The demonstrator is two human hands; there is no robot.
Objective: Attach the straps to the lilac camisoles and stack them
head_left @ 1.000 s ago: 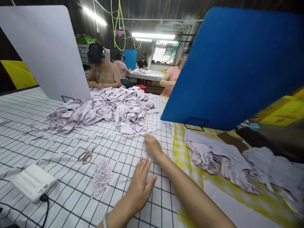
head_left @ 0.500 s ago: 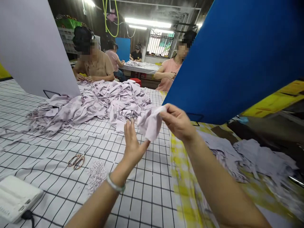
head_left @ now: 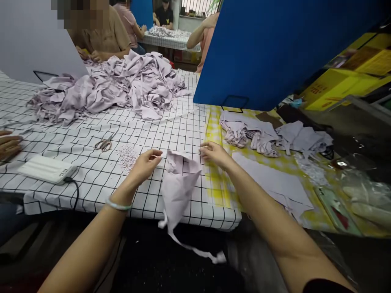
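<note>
A pale lilac cloth pouch [head_left: 179, 191] with an open top and trailing, knotted ties is between my hands at the table's front edge. Its lower end and ties hang past the edge. My left hand [head_left: 145, 167] is just left of the pouch's top, fingers loosely bent and apart from the cloth. On the other side, my right hand [head_left: 215, 155] has its fingers spread near the pouch's upper right corner, with a small gap between. Left of my left hand lie a heap of tiny cloth snippets [head_left: 127, 158] and scissors [head_left: 104, 143] with copper-coloured handles.
A large heap of lilac cloth pieces [head_left: 122, 87] covers the table's far side. A white power bank [head_left: 47, 169] with a cable lies left. Stacked lilac pieces [head_left: 253, 130] and a phone [head_left: 337, 209] are right. A blue panel [head_left: 253, 53] stands behind. Another person's hand [head_left: 9, 144] rests at far left.
My view has tilted down. My right hand has let go of the lilac cloth, which has come down to the table's front edge. Both hands are now lower, one on each side.
</note>
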